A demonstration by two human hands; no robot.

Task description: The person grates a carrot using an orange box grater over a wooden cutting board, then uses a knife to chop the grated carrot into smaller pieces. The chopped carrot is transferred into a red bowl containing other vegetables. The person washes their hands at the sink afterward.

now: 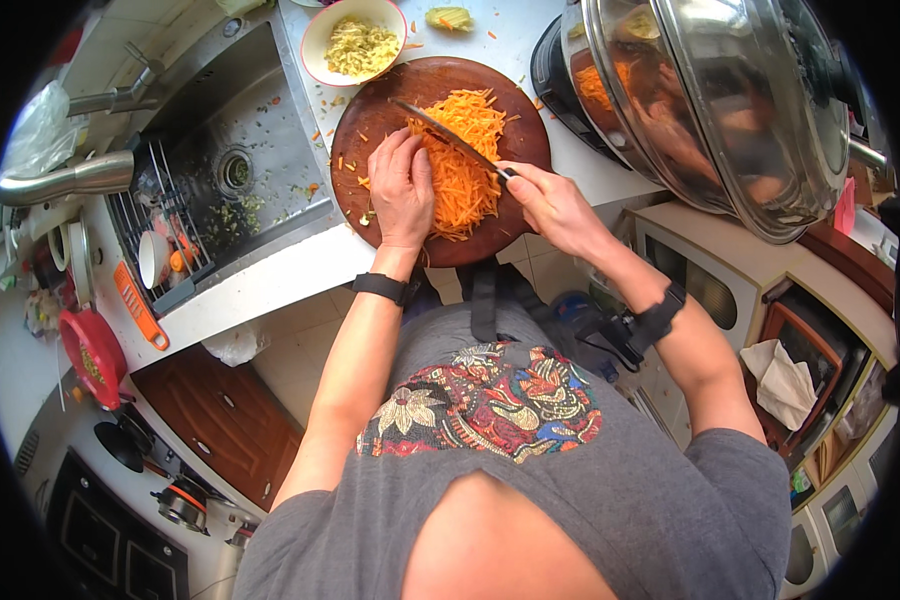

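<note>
A heap of shredded carrot [469,191] covers the middle of a round wooden cutting board [529,97]. My right hand [559,202] grips the handle of a kitchen knife [450,136], whose blade slants up and left across the shreds. On the left side of the heap rests my left hand [403,191], its fingertips close to the blade and touching the carrot. Its fingers lie near together, and whether it pinches any shreds is hidden. Small carrot bits lie scattered on the board's left part.
Behind the board stands a white bowl [309,41] of chopped pale-green vegetable, with a pale vegetable piece [450,19] beside it. A large steamer with a clear lid [750,112] is at the right. Left lies a steel sink [270,112] with scraps; an orange-handled grater [136,300] rests on its edge.
</note>
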